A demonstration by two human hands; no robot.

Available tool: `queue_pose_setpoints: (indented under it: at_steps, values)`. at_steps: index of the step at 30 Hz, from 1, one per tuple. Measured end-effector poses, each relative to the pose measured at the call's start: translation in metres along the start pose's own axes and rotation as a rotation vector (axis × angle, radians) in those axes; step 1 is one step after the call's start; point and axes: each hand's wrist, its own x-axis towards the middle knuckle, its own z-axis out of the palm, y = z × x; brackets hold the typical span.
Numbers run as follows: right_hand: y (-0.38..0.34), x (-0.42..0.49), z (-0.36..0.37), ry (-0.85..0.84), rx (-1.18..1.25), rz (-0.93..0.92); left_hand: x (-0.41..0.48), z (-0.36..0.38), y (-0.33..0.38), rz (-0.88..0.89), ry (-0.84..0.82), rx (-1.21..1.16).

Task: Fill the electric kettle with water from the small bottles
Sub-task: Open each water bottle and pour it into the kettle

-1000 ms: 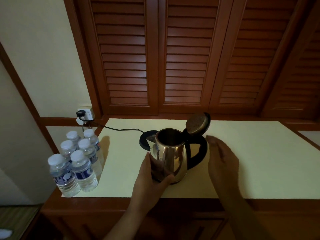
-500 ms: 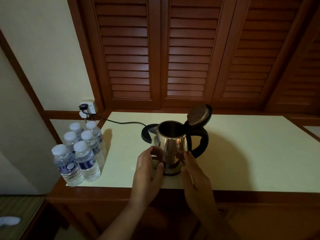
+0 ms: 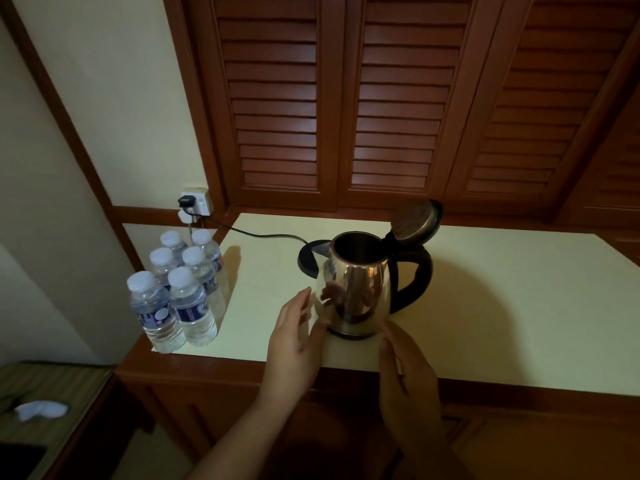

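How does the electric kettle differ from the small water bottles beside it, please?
The kettle is shiny metal with a black handle; the bottles are clear plastic with blue labels. The kettle's lid is flipped open, while all six bottles wear white caps. The kettle is wider than any bottle. Both stand upright on the cream counter.

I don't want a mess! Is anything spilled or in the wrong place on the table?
No spill shows. One thing stands out: the kettle is not on its black base; it stands on the table in front of it, lid flipped open. The six bottles stand upright, capped.
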Motion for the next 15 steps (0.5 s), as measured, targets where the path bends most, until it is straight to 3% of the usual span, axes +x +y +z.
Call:
queue_pose_setpoints:
  at_steps: [6,15]
  values:
    - [-0.035,-0.001,0.040,-0.162,0.110,-0.040,-0.022,-0.042,0.002,-0.034,0.149,-0.047]
    - [-0.099,0.043,0.133,-0.469,0.071,-0.258,-0.031,-0.128,0.008,-0.041,0.479,-0.013]
